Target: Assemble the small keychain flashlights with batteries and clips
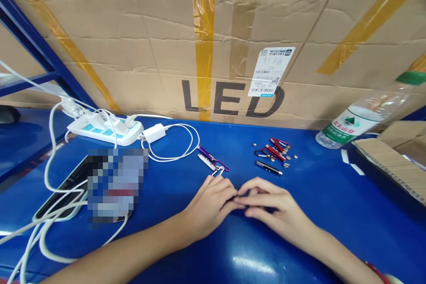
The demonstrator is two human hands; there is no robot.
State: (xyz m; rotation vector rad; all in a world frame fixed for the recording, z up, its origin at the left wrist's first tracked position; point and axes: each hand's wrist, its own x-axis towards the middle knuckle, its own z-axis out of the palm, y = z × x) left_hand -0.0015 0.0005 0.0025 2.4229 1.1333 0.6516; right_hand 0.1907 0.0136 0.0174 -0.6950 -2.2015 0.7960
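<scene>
- A white power strip (pixel 105 129) lies at the far left of the table (pixel 186 257).
- The purple pen light (pixel 206 154) and silver pen light (pixel 207 162) lie side by side beyond the left hand, long axes slanting from far left to near right, their clips nearest its knuckles.
- The left hand (pixel 213 199) has thumb and fingers pinched together; whether something small is between them, I cannot tell.
- The right hand (pixel 273 204) meets it at the fingertips, fingers loosely curled; its grip is likewise unclear.
- The black pen light (pixel 269 168) lies straight beyond the right hand, the nearer one, its long axis mostly crosswise.
- Red pen lights (pixel 275 153) cluster just behind that.
</scene>
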